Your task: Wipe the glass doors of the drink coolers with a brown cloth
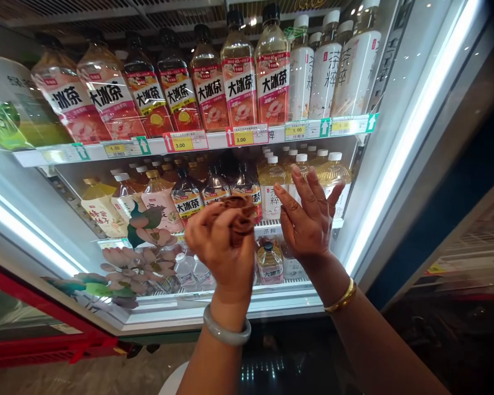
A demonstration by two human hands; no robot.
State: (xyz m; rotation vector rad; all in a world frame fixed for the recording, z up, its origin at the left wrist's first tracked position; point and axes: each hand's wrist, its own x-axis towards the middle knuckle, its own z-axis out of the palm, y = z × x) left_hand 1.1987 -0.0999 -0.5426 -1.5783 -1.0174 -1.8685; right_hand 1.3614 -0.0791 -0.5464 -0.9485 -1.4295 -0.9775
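Note:
My left hand (pixel 220 247) is closed round a crumpled brown cloth (pixel 241 216) and held up in front of the drinks cooler. A pale green bangle circles that wrist. My right hand (pixel 308 216) is raised beside it, palm toward the cloth, fingers stretched out and holding nothing; a gold bangle sits on its wrist. Behind both hands is the middle shelf of tea bottles (pixel 214 189). The cloth hides part of one bottle.
The upper shelf holds a row of large iced tea bottles (pixel 239 82) above price tags (pixel 185 141). White-label bottles (pixel 325 66) stand at the right. A small bottle (pixel 269 263) stands on the lowest shelf. The cooler's lit frame (pixel 399 148) runs down the right side.

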